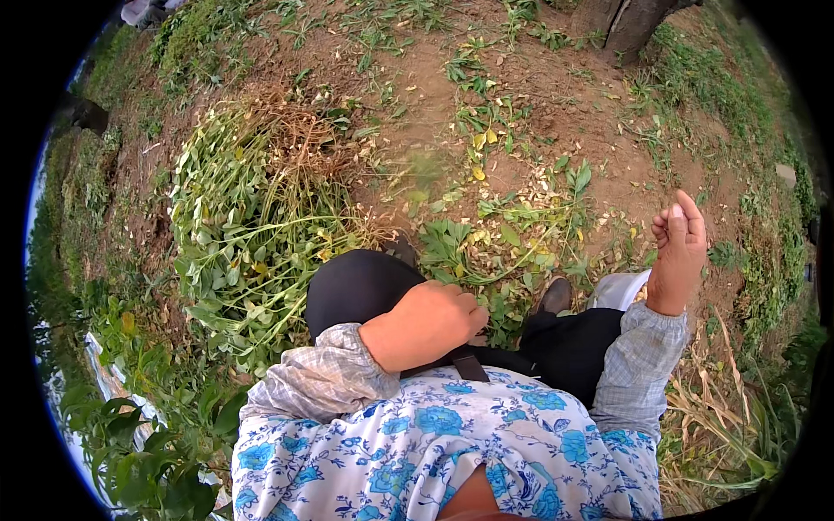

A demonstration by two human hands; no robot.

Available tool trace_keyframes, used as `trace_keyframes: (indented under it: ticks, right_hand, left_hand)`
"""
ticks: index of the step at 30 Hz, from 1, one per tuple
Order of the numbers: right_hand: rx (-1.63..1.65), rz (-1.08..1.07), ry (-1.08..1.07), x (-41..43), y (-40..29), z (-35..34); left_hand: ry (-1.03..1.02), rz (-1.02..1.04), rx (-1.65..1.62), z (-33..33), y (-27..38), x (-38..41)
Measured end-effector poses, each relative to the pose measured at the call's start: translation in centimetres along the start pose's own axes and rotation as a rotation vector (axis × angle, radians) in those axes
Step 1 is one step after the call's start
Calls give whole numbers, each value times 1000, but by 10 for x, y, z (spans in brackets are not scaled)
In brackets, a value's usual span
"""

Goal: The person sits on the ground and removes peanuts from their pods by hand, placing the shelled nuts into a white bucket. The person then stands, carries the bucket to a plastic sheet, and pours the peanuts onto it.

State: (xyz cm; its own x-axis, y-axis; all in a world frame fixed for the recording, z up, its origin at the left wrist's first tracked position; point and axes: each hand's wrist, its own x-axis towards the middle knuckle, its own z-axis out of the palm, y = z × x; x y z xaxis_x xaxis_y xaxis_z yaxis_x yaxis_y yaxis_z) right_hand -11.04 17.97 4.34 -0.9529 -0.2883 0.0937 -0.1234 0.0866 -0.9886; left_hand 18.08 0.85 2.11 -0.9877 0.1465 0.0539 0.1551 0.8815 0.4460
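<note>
My left hand (427,322) is curled, back upward, in front of my waist above my lap; its fingertips are hidden, so whether it holds anything cannot be told. My right hand (681,254) is raised at the right above a white bucket (612,290), fingers loosely bent and index finger extended, with nothing visible in it. The bucket, partly hidden by my leg and arm, has pale pieces inside. Left of my knee lies a large heap of uprooted leafy plants (260,215), probably peanut plants, their brown roots (300,130) towards the top.
Loose leaves and pale bits (534,195) litter the brown soil before me. My dark shoe (556,295) rests beside the bucket. A tree trunk (625,29) stands at the top right. Dry stalks (717,404) are at the lower right, and a leafy green plant (150,456) is at the lower left.
</note>
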Motion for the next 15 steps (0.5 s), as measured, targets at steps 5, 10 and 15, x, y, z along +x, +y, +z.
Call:
trace_keyframes:
  ticks: [5, 10, 15]
  right_hand:
    - [-129, -45, 0, 0, -5, -1]
    - [-94, -57, -8, -2, -6, -6]
    - [58, -101, 101, -8, -20, -10]
  left_hand:
    - [17, -33, -39, -3, -5, -2]
    - [-9, -36, -4, -1, -4, -2]
    - [-42, -73, -59, 2, -7, -2]
